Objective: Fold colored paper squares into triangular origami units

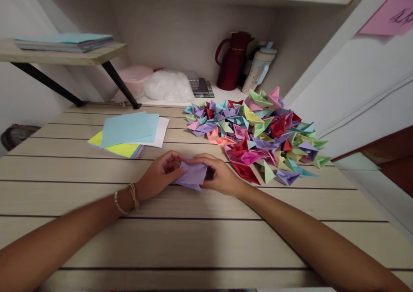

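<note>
A small folded sheet of purple paper is held between my two hands, just above the slatted table. My left hand pinches its left side, the thumb lying on the front face. On the opposite side my right hand curls around the paper, its fingertips along the top edge and partly hidden behind it. A loose flap hangs below the paper's lower edge. Up and to the right lies a heap of folded paper boats in many colours.
Loose sheets of blue paper lie over yellow and white ones at the left. A raised wooden shelf on black legs carries more paper. Behind stand a dark red jug, a pale bottle and a white plastic bag.
</note>
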`<control>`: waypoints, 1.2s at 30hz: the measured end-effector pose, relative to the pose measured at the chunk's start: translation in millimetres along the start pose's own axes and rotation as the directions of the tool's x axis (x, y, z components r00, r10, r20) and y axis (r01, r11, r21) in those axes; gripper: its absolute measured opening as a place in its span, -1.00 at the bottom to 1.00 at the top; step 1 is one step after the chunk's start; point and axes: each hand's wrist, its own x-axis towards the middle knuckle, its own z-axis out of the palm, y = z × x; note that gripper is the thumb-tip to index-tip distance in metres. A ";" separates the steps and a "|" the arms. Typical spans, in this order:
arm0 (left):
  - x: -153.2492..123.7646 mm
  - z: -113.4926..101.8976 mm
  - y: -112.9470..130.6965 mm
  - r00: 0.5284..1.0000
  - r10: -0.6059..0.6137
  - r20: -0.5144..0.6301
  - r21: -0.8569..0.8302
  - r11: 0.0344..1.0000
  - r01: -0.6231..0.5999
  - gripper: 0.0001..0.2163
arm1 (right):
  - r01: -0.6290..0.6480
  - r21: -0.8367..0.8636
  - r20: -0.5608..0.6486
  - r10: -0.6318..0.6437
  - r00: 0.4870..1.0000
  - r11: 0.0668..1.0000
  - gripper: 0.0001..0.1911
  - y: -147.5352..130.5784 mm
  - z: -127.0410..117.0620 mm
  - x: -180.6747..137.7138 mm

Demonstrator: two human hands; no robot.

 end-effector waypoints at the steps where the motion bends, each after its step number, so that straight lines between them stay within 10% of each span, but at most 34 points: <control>1: -0.7 -0.2 0.8 1.000 0.001 0.021 0.013 1.000 -0.002 -0.73 | 0.000 0.003 -0.012 0.000 1.000 1.000 -0.40 -0.5 0.0 0.0; 10: -6.8 -0.3 11.8 0.983 0.026 0.182 0.030 0.999 -0.031 -0.59 | -0.022 0.076 -0.113 0.031 0.993 0.997 -0.83 4.8 0.7 0.0; 36: -2.5 -1.9 6.7 0.999 0.004 0.042 -0.051 0.999 -0.002 -0.77 | -0.154 0.282 -0.111 0.192 0.975 0.947 -0.70 9.7 4.5 2.3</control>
